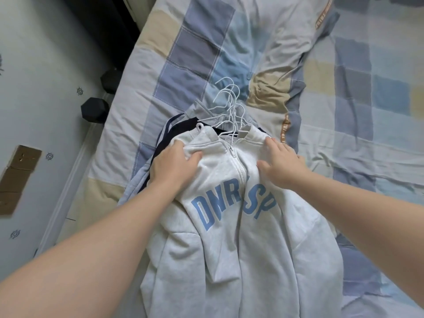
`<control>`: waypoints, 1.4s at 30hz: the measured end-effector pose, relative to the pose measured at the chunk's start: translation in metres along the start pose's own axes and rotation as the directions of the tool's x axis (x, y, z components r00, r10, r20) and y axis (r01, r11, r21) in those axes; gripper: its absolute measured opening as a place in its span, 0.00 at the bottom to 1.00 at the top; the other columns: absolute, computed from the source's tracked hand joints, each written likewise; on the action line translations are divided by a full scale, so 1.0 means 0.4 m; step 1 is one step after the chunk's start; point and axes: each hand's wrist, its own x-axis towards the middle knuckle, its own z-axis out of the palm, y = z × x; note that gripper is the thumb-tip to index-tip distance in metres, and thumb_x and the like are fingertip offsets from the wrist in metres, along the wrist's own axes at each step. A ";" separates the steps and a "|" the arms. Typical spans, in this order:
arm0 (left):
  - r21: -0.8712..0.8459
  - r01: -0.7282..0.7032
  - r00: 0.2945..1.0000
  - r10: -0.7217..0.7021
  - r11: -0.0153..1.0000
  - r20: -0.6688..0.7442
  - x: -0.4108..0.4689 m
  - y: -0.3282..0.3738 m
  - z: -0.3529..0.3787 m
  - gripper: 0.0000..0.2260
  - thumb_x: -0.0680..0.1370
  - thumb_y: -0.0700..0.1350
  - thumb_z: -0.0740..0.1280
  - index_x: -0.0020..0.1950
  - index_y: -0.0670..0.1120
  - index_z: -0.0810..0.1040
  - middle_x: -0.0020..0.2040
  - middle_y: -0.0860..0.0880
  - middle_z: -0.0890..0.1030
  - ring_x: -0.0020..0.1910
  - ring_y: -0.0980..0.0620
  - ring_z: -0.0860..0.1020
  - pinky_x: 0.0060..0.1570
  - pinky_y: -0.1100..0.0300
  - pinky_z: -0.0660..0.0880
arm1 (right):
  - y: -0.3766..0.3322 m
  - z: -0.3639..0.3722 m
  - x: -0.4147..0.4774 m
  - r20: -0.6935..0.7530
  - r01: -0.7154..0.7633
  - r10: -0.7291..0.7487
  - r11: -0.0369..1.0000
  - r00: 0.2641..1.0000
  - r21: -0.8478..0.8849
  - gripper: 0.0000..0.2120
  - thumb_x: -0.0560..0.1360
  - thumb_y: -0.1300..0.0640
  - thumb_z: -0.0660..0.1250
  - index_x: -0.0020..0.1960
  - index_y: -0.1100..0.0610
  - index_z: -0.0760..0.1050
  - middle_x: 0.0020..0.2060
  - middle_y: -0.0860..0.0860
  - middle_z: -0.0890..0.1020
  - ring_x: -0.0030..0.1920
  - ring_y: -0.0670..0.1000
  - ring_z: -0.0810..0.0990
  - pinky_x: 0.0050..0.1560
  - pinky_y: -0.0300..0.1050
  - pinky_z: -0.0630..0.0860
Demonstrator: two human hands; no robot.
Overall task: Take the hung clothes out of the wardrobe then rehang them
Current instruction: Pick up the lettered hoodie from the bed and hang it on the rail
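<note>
Pale grey zip sweatshirt [241, 226] with blue letters lies on top of a clothes pile on the checked quilt [183, 65]. White hangers [229, 106] fan out above its collar. The left hand [174, 161] bunches one shoulder's fabric, and the right hand [280, 161] presses the other with fingers spread. A navy garment [179, 127] peeks out underneath.

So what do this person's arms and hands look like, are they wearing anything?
The left hand and right hand are bare: no gloves, and no ring, watch or bracelet is visible. No sleeve shows on either arm as far as the view reaches.
</note>
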 end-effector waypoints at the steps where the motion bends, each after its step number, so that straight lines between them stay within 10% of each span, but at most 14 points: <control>1: -0.016 -0.009 1.000 0.009 1.000 -0.013 -0.017 0.005 -0.015 0.19 0.76 0.64 0.62 0.52 0.50 0.74 0.50 0.47 0.82 0.52 0.41 0.79 0.47 0.51 0.73 | 0.006 -0.016 -0.014 -0.017 0.016 -0.016 1.000 1.000 0.010 0.30 0.79 0.45 0.58 0.77 0.49 0.50 0.78 0.46 0.54 0.76 0.54 0.56 0.69 0.61 0.61; 7: -0.163 -0.079 0.996 0.072 0.984 -0.049 -0.135 0.035 -0.139 0.17 0.75 0.61 0.66 0.39 0.48 0.71 0.38 0.49 0.79 0.42 0.44 0.76 0.41 0.51 0.71 | 0.036 -0.134 -0.098 -0.046 0.132 -0.132 0.991 0.990 -0.017 0.25 0.80 0.48 0.60 0.75 0.47 0.60 0.71 0.49 0.69 0.73 0.54 0.63 0.67 0.57 0.62; 10: -0.210 -0.064 0.998 0.058 0.976 -0.032 -0.206 0.049 -0.205 0.19 0.76 0.58 0.69 0.34 0.50 0.65 0.34 0.52 0.74 0.40 0.47 0.73 0.37 0.53 0.63 | 0.039 -0.191 -0.158 -0.068 0.216 -0.216 0.976 0.974 -0.009 0.05 0.81 0.51 0.60 0.54 0.51 0.72 0.48 0.52 0.79 0.57 0.60 0.76 0.50 0.51 0.66; 13: -0.269 -0.057 0.998 0.053 0.961 -0.021 -0.297 0.049 -0.261 0.17 0.75 0.57 0.71 0.35 0.52 0.67 0.37 0.53 0.74 0.41 0.51 0.73 0.36 0.57 0.62 | 0.046 -0.248 -0.242 -0.075 0.279 -0.277 0.960 0.958 0.016 0.10 0.80 0.50 0.60 0.43 0.52 0.67 0.37 0.54 0.78 0.43 0.62 0.78 0.38 0.51 0.69; 24: -0.339 0.065 0.988 -0.108 0.938 -0.108 -0.798 0.110 -0.453 0.08 0.74 0.57 0.72 0.43 0.55 0.78 0.45 0.56 0.77 0.47 0.56 0.76 0.48 0.55 0.72 | 0.075 -0.434 -0.618 0.000 0.609 -0.612 0.786 0.791 -0.109 0.14 0.82 0.48 0.57 0.38 0.47 0.63 0.34 0.41 0.69 0.40 0.50 0.71 0.35 0.48 0.67; 42: -0.485 0.319 0.800 -0.506 0.814 -0.323 -1.632 0.118 -0.505 0.11 0.77 0.53 0.71 0.41 0.48 0.77 0.39 0.49 0.79 0.37 0.53 0.74 0.40 0.57 0.69 | -0.052 -0.446 -1.132 0.079 0.908 -0.929 0.332 0.362 -0.256 0.14 0.82 0.47 0.56 0.44 0.54 0.70 0.38 0.46 0.74 0.40 0.54 0.74 0.36 0.48 0.68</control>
